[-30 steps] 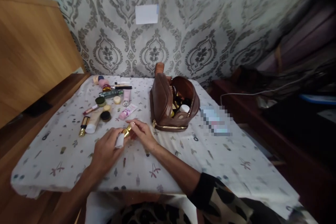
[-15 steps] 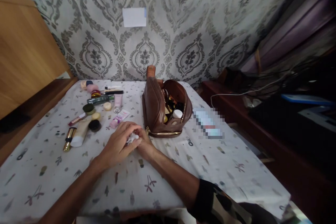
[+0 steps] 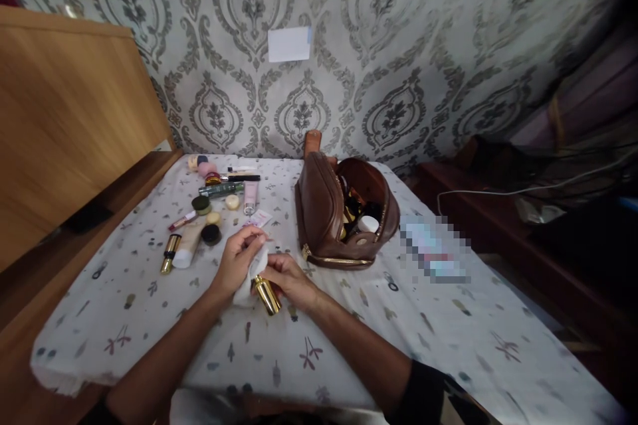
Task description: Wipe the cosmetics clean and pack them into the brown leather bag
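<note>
White cloth [image 3: 258, 261] pinched in the left hand [image 3: 234, 265]; slippery-looking gold tube [image 3: 268, 297], gripped by the right hand [image 3: 295, 283], best held mid-body.

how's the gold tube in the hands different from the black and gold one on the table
The gold tube is gold all over the part that shows, while the black and gold tube has black sections between gold. The gold tube is held in the right hand, with a white cloth against it; the black and gold tube lies untouched on the table. Both are slim and shiny.
</note>
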A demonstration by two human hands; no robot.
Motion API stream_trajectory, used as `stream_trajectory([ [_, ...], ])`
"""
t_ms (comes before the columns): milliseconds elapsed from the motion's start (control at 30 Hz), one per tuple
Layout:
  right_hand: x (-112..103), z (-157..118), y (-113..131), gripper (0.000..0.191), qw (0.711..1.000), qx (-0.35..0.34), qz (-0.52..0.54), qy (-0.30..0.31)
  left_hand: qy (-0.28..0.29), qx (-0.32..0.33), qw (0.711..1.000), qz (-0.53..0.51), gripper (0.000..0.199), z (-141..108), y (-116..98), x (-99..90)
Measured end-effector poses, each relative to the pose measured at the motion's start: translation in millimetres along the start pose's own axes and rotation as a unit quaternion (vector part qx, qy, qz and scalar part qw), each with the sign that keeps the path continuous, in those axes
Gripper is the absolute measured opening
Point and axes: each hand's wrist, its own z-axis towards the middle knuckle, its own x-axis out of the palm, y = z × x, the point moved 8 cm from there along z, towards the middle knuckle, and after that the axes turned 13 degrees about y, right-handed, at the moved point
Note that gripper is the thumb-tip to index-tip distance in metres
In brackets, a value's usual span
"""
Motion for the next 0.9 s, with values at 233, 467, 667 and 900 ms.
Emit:
stream_trajectory([
  [233,-1,2,2,0.049,0.998,-0.053,0.015,-0.007,-0.048,0.009,0.998,0.031,0.027,-6,-2,-5.6],
  [467,-9,5,-4,0.049,0.994,-0.082,0.067,-0.038,-0.004,0.038,0.994,0.107,0.031,-7,-12,2.7],
  [667,-19,-1,6,0.044,0.989,-0.106,0.054,-0.091,0.06,0.03,0.993,0.097,0.032,-8,-13,11.9],
  [900,-32,-18,30,0.041,0.964,-0.18,-0.002,-0.196,0.1,0.051,0.98,0.163,0.027,-11,-18,16.1],
])
